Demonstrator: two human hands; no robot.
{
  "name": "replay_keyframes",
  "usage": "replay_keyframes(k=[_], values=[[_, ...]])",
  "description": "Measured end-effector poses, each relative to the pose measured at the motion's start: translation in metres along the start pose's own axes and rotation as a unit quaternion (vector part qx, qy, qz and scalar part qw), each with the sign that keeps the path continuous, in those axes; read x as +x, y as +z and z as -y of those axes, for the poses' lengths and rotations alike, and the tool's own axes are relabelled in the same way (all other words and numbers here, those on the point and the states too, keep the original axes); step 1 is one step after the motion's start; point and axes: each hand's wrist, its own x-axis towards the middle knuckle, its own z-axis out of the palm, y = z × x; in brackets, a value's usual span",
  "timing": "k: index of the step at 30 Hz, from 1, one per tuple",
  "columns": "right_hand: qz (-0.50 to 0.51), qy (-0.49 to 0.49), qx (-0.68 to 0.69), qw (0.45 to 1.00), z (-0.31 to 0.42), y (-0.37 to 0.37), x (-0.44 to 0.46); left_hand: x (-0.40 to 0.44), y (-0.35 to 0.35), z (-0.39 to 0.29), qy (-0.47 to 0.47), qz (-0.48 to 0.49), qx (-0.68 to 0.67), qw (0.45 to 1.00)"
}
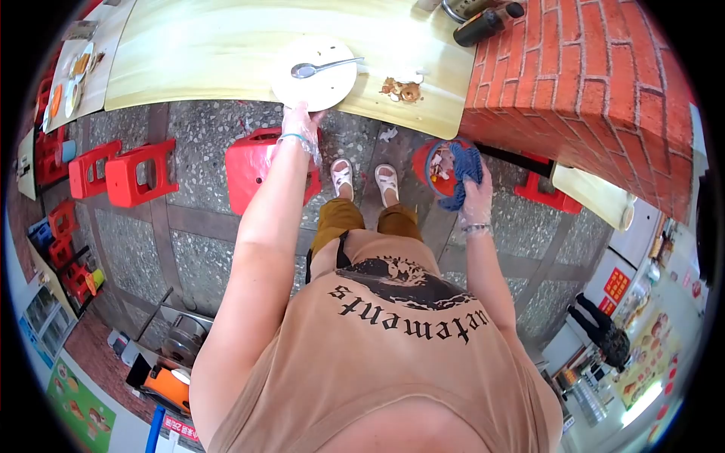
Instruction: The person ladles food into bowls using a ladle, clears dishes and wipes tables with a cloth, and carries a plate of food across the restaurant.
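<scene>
A white plate with a metal spoon and small dark bits on it is at the near edge of the pale table. My left hand, in a clear plastic glove, grips the plate's near rim. My right hand, gloved too, holds a crumpled blue cloth beside a red bin with scraps inside. Brown food scraps lie on the table to the right of the plate.
A red stool stands under my left forearm, and more red stools are further left. A red brick wall bounds the table's right. A dark bottle lies near it. Another person stands at the far lower right.
</scene>
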Motion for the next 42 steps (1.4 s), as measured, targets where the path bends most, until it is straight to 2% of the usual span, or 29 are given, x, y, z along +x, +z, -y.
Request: replay_keyframes(k=[1,3,4,5,6,7,8,11,15,17,18,19,20,21,22,23,25,26,28,30,31,32,33,35,36,38,39,41,42], values=[[-0.001,0.005,-0.021,1.000,-0.003,0.003,0.000,0.004,-0.001,-0.003,-0.005,0.000,0.002,1.000],[-0.004,0.010,-0.043,0.999,-0.004,0.012,0.000,0.009,0.001,-0.012,0.012,-0.041,0.107,0.993],[0.004,0.015,-0.032,0.999,-0.005,0.017,-0.001,0.007,0.002,-0.013,0.089,-0.059,0.108,0.988],[0.012,0.021,-0.022,0.999,-0.005,0.023,-0.003,0.011,-0.002,-0.015,0.087,-0.060,0.108,0.989],[0.013,0.020,-0.022,0.999,-0.006,0.030,-0.003,0.017,-0.004,-0.021,0.149,-0.109,0.245,0.952],[0.014,0.004,-0.054,0.998,-0.007,0.036,-0.003,0.023,-0.005,-0.029,0.208,-0.155,0.375,0.890],[0.015,-0.014,-0.087,0.996,-0.010,0.040,-0.002,0.030,-0.008,-0.034,0.230,-0.182,0.413,0.862],[0.028,-0.023,-0.099,0.994,-0.015,0.052,0.008,0.038,-0.016,-0.050,0.212,-0.155,0.479,0.837],[0.032,-0.002,-0.109,0.993,-0.009,0.063,0.011,0.032,-0.009,-0.071,0.188,-0.143,0.487,0.841],[0.056,-0.006,-0.117,0.992,-0.012,0.068,0.013,0.027,-0.001,-0.084,0.185,-0.125,0.545,0.808],[0.064,-0.017,-0.110,0.992,-0.013,0.071,0.013,0.022,0.003,-0.088,0.202,-0.113,0.532,0.814],[0.064,-0.003,-0.107,0.992,-0.012,0.074,0.011,0.029,0.000,-0.088,0.265,-0.108,0.558,0.779],[0.064,0.007,-0.102,0.993,-0.011,0.078,0.010,0.031,0.003,-0.095,0.247,-0.092,0.581,0.770],[0.071,-0.035,-0.132,0.988,-0.009,0.081,0.008,0.044,-0.003,-0.095,0.235,-0.068,0.568,0.786],[0.069,-0.016,-0.140,0.988,-0.013,0.083,0.009,0.045,-0.004,-0.095,0.216,-0.065,0.544,0.808],[0.074,-0.010,-0.123,0.990,-0.014,0.084,0.008,0.031,0.003,-0.106,0.214,-0.066,0.557,0.800],[0.079,-0.011,-0.115,0.990,-0.014,0.086,0.009,0.077,-0.029,-0.089,0.249,-0.049,0.497,0.830],[0.080,-0.015,-0.126,0.989,-0.013,0.086,0.009,0.068,-0.029,-0.101,0.221,-0.027,0.481,0.848],[0.085,-0.044,-0.127,0.987,0.002,0.086,0.003,0.046,-0.024,-0.116,0.183,-0.019,0.240,0.953],[0.101,-0.066,-0.132,0.984,0.007,0.087,0.004,0.056,-0.036,-0.129,0.185,-0.024,0.195,0.963],[0.098,-0.056,-0.128,0.985,0.005,0.084,0.004,0.060,-0.048,-0.135,0.169,-0.033,0.156,0.973],[0.098,-0.045,-0.123,0.986,0.003,0.085,0.008,0.046,-0.042,-0.148,0.148,-0.082,0.126,0.978],[0.098,-0.012,-0.086,0.991,0.005,0.085,0.007,0.050,-0.047,-0.148,0.165,-0.098,0.071,0.979],[0.112,0.081,-0.016,0.990,0.002,0.080,0.007,0.061,-0.061,-0.150,0.161,-0.158,0.081,0.971],[0.130,0.081,-0.020,0.988,0.001,0.083,0.008,0.080,-0.073,-0.142,0.186,-0.161,0.046,0.968],[0.110,0.017,-0.046,0.993,0.004,0.086,0.006,0.092,-0.084,-0.136,0.174,-0.202,0.040,0.963],[0.109,0.015,-0.046,0.993,0.008,0.092,0.004,0.101,-0.085,-0.130,0.175,-0.214,0.033,0.960],[0.096,0.041,-0.065,0.992,0.014,0.096,-0.004,0.112,-0.093,-0.119,0.155,-0.212,0.012,0.965],[0.108,0.100,-0.058,0.987,0.011,0.090,-0.002,0.102,-0.087,-0.123,0.147,-0.212,0.031,0.966]])
